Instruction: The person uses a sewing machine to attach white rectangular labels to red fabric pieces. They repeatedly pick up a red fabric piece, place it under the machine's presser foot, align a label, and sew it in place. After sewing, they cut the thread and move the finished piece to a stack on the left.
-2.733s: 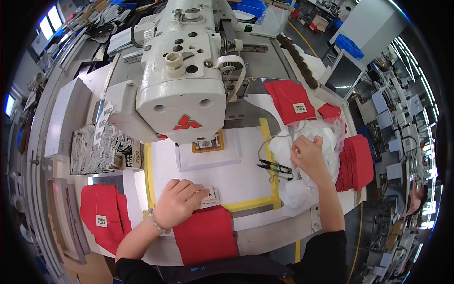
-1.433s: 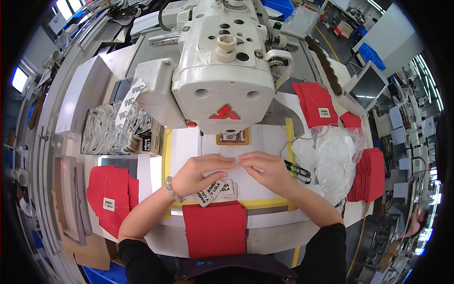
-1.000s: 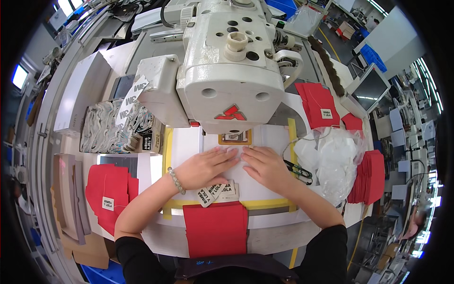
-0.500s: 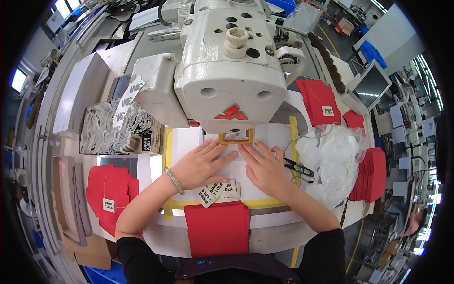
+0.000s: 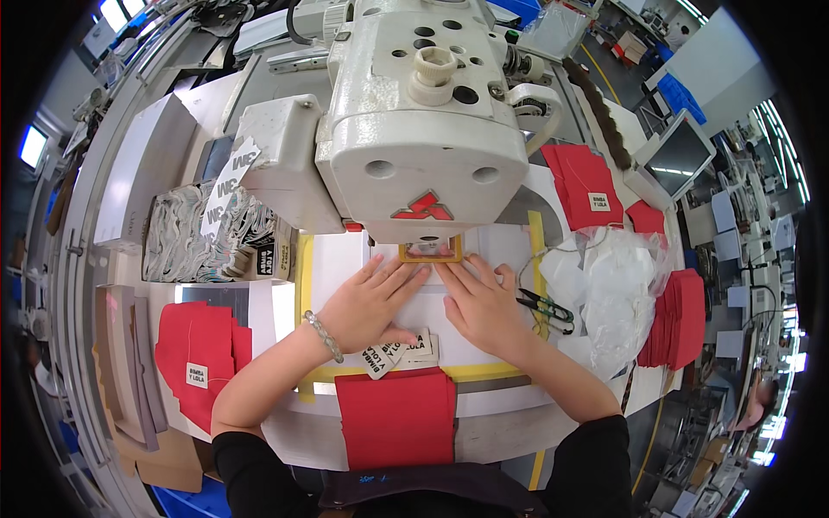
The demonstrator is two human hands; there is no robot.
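My left hand (image 5: 366, 304), with a beaded bracelet at the wrist, lies palm down on the white work surface (image 5: 332, 263), fingers stretched forward. My right hand (image 5: 485, 309) rests flat opposite it, fingers also extended. Both sets of fingertips are beside a yellow-rimmed clear guard (image 5: 429, 250) under the head of a white sewing machine (image 5: 423, 155). Whatever lies under my palms is hidden. Close to my left thumb are several cream labels with dark print (image 5: 421, 345), overlapping. A stack of red fabric pieces (image 5: 397, 420) sits at the near table edge.
Black thread snips (image 5: 546, 307) lie right of my right hand, by a clear plastic bag of white pieces (image 5: 604, 289). More red pieces (image 5: 199, 354) are at left, below a box packed with label strips (image 5: 207, 242). Another red stack (image 5: 675, 319) stands far right.
My left hand has shifted slightly, its index fingertip now nearer the guard, and its thumb has moved a little. My right hand has barely moved.
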